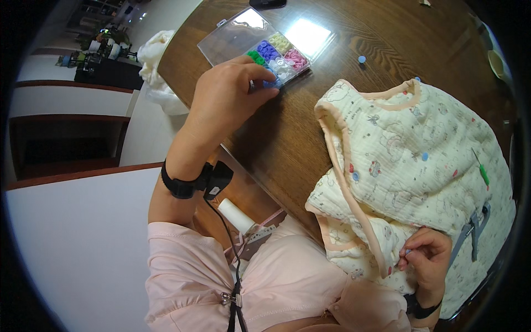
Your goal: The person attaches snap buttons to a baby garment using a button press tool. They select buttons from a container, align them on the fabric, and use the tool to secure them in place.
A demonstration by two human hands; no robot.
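Observation:
My left hand (232, 85) reaches into the near corner compartment of a clear plastic box (305, 68), its thumb and index finger at light blue snap buttons (271, 82); whether they pinch one is hidden. Other compartments hold green, purple, yellow, white and pink snaps. At the lower right, my right hand (427, 253) pinches a small blue snap (408, 251) beside the peach binding of a printed quilted cotton garment (398, 141). Blue snaps sit on the garment. A green-handled awl (483, 173) and grey-blue snap pliers (473, 232) lie on it, right of centre.
The wooden table (286, 137) has a near edge running diagonally past my body. A loose blue snap (361, 59) lies beyond the garment. A dark object (267, 3) is at the far edge. Below the table edge are a white roll (236, 216) and a black cable (226, 228).

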